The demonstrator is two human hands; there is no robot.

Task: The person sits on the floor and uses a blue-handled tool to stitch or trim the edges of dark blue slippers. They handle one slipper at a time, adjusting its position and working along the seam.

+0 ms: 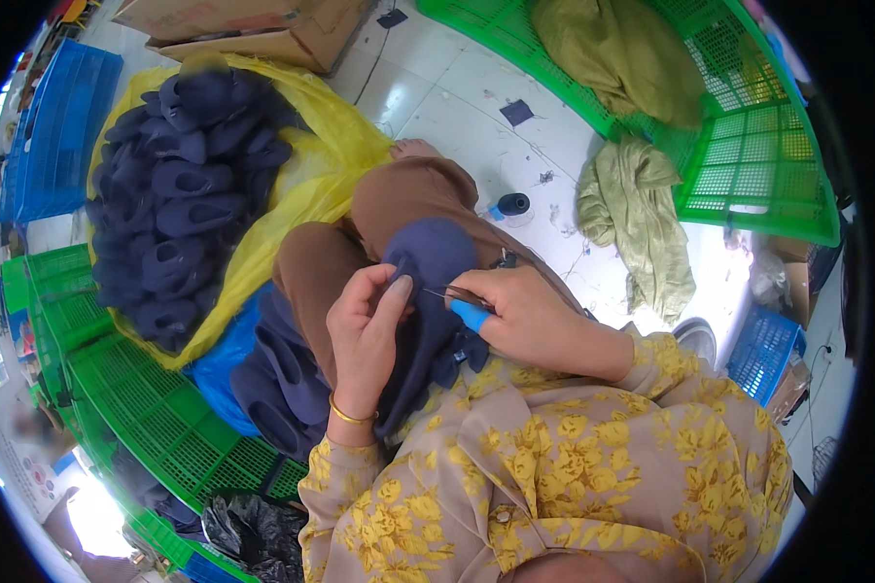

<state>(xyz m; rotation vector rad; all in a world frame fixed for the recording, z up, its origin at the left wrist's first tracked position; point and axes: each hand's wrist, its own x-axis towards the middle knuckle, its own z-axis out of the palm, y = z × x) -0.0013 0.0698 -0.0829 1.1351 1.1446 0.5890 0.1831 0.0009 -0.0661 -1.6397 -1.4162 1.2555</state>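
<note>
A navy fabric piece with a rounded end (442, 243) lies across my brown-trousered lap. My left hand (371, 311) pinches its edge between thumb and fingers; a gold bangle circles that wrist. Close by on the right, my right hand (520, 316) is closed around small dark snips (469, 297), their thin tips pointing at the pinched edge. Blue tape (470, 316) wraps one finger of this hand. More navy pieces (282, 374) lie at my left thigh. Small dark scraps (472, 350) rest on my lap below the right hand.
A yellow plastic bag (335, 146) at the left holds a heap of navy pieces (190, 194). Green crates stand at left (180, 423) and far right (749, 189), the latter with olive cloth (632, 58) inside. Another olive cloth (637, 219) and a dark thread spool (513, 204) lie on the tiles.
</note>
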